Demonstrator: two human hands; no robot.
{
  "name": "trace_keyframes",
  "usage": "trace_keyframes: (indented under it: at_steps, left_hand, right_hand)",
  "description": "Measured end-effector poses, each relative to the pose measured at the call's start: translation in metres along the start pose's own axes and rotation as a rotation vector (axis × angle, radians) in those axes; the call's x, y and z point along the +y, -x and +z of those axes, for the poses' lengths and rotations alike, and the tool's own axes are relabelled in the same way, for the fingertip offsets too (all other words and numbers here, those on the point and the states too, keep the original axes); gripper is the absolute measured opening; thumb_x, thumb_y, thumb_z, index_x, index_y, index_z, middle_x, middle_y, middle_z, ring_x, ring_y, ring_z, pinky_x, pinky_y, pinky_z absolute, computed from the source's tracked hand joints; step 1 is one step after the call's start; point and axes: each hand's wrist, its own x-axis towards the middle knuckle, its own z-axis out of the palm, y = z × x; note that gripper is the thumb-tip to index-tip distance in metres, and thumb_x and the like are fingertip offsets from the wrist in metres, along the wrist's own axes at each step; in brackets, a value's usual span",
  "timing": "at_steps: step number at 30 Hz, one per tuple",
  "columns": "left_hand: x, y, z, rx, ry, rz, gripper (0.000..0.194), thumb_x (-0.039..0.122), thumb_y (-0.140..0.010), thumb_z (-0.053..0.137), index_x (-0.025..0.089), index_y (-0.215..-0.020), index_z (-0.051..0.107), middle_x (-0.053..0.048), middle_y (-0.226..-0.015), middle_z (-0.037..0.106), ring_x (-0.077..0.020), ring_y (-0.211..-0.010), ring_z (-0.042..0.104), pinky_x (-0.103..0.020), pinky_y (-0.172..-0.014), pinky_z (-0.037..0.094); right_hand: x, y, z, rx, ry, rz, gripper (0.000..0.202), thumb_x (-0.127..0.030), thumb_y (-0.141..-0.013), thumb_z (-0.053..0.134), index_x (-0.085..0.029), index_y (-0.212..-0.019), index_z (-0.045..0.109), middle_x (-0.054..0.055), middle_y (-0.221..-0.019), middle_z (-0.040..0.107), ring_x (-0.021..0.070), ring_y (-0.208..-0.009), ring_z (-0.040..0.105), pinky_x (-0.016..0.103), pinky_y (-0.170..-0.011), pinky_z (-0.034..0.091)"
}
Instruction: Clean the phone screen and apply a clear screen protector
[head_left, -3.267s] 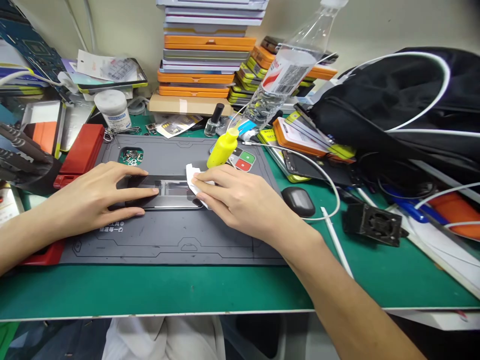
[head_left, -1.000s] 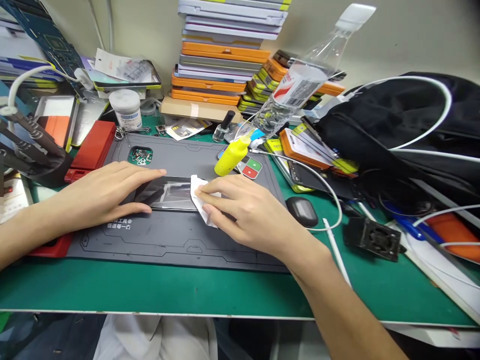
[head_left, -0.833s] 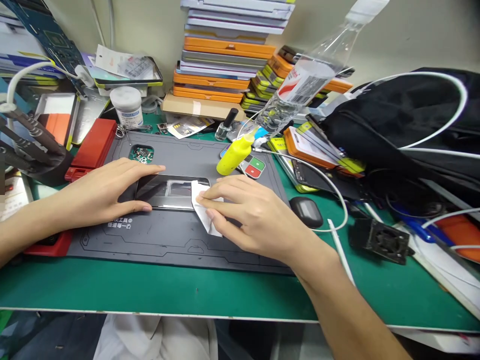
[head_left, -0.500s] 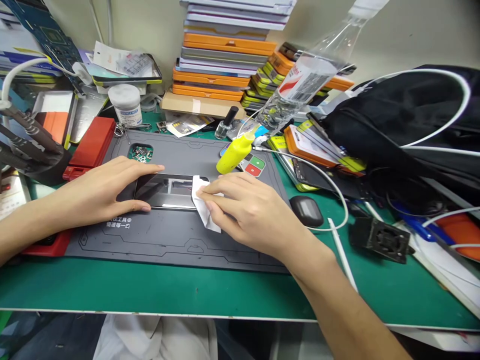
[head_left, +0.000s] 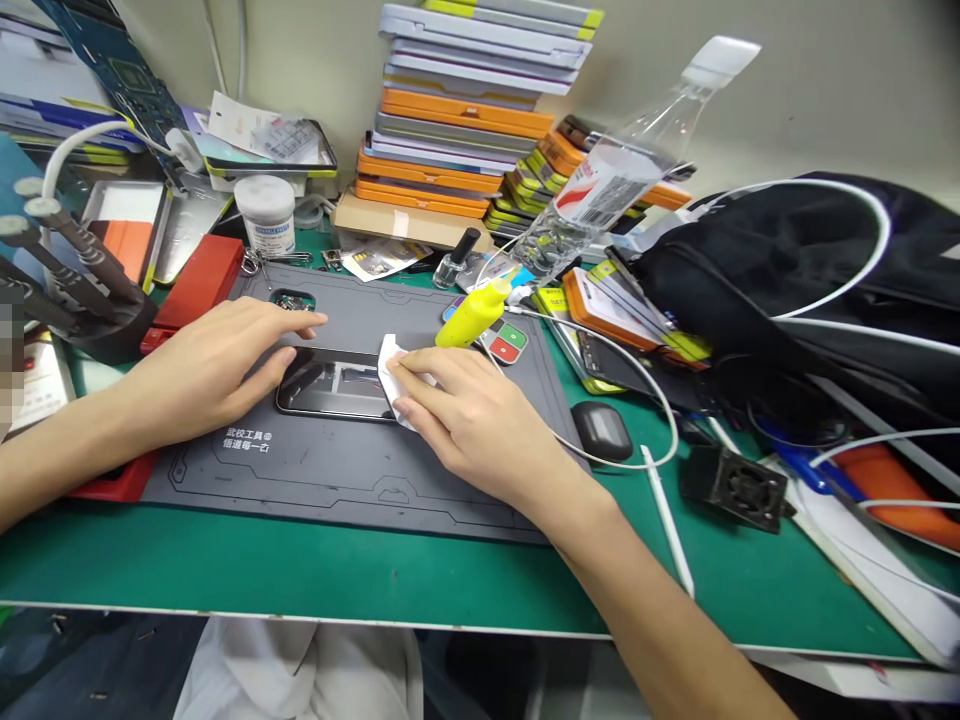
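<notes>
A phone with a glossy black face [head_left: 322,385] lies flat on the grey work mat [head_left: 315,475]. My right hand [head_left: 472,410] pinches a folded white wipe [head_left: 391,378] over the phone's right end, which the wipe and fingers hide. My left hand [head_left: 225,360] hovers by the phone's left end, thumb and fingers apart, with nothing between them. Just beyond my right hand is a yellow squeeze bottle [head_left: 474,312].
Behind the mat are a white paste jar [head_left: 266,215], a small glass bottle [head_left: 454,262], stacked boxes [head_left: 457,125] and a leaning clear bottle [head_left: 600,190]. Red tool [head_left: 199,290] at left; black case [head_left: 602,430], white cable, small fan [head_left: 742,488] at right.
My left hand has lifted off the phone's left end, uncovering its corner. The wipe in my right hand is more bunched and sits slightly farther up. The camera view has shifted a little.
</notes>
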Motion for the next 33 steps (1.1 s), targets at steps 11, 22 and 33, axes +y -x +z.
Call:
trace_keyframes:
  at_steps: [11, 22, 33]
  left_hand:
    - [-0.004, 0.005, 0.001, 0.1, -0.146, 0.017, 0.052, 0.032, -0.134, 0.038, 0.029, -0.168, 0.077, -0.009, -0.149, 0.095, -0.0364, -0.14, 0.088, -0.056, -0.126, 0.069]
    - [-0.002, 0.004, -0.002, 0.11, -0.114, 0.015, 0.05, 0.032, -0.131, 0.042, 0.035, -0.165, 0.078, -0.007, -0.143, 0.096, -0.0371, -0.138, 0.089, -0.06, -0.126, 0.071]
    - [-0.001, 0.003, 0.0, 0.112, -0.124, 0.008, 0.049, 0.033, -0.131, 0.042, 0.036, -0.163, 0.08, -0.005, -0.139, 0.096, -0.0348, -0.136, 0.09, -0.058, -0.125, 0.07]
  right_hand:
    - [-0.003, 0.002, -0.011, 0.087, 0.045, -0.103, 0.031, -0.022, -0.133, 0.062, -0.018, -0.134, 0.093, 0.016, -0.127, 0.097, 0.0306, -0.111, 0.091, 0.046, -0.099, 0.073]
    - [-0.005, 0.001, -0.02, 0.18, -0.055, -0.184, 0.04, -0.014, -0.126, 0.065, -0.022, -0.094, 0.087, 0.008, -0.097, 0.095, 0.0227, -0.082, 0.082, 0.04, -0.079, 0.066]
    - [-0.009, -0.002, -0.013, 0.139, -0.162, -0.195, 0.034, -0.017, -0.13, 0.065, -0.023, -0.114, 0.094, 0.009, -0.112, 0.099, 0.0261, -0.099, 0.089, 0.044, -0.092, 0.073]
